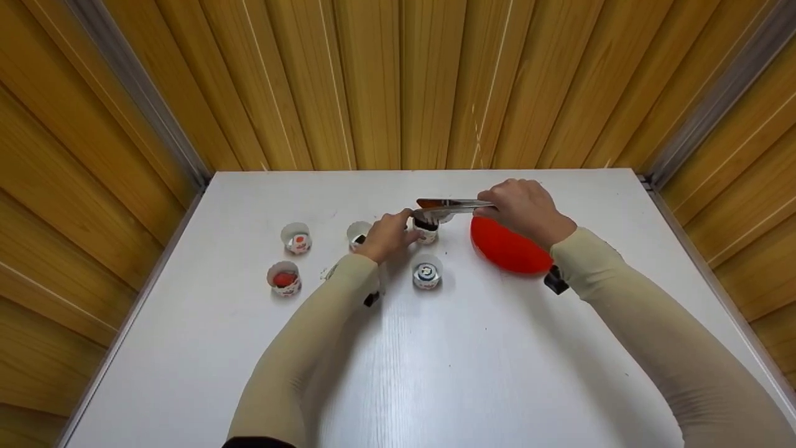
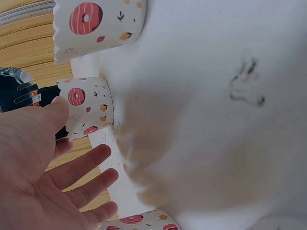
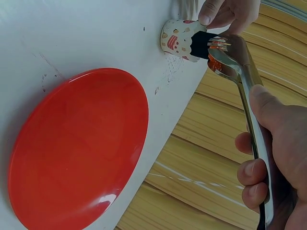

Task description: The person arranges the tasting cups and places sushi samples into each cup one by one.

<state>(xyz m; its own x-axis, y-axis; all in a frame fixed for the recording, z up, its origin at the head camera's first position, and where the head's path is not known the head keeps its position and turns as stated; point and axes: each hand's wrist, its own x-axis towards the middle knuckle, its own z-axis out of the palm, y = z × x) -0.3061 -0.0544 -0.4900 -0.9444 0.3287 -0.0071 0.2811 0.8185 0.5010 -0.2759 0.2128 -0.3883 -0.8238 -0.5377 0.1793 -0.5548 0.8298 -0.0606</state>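
Note:
My right hand (image 1: 522,208) grips metal tongs (image 3: 249,72) by their arms. Their slotted tips are at a black piece (image 3: 201,44) sticking out of the mouth of a white paper cup (image 3: 175,40) with a donut print. Some orange shows between the tips. My left hand (image 2: 43,158) pinches this cup's rim with its thumb in front and index finger behind. The other fingers of that hand are spread, reaching past the cup. The cup stands upright on the white table; its inside is hidden.
A red plate (image 1: 510,249) lies to the right, beneath the right forearm. Other paper cups stand nearby: one with a white-and-blue piece (image 1: 427,272) in front, one with a red piece (image 1: 285,279) at left, one with a white-and-orange piece (image 1: 299,241) behind it. Wood-patterned walls (image 1: 398,87) enclose the table.

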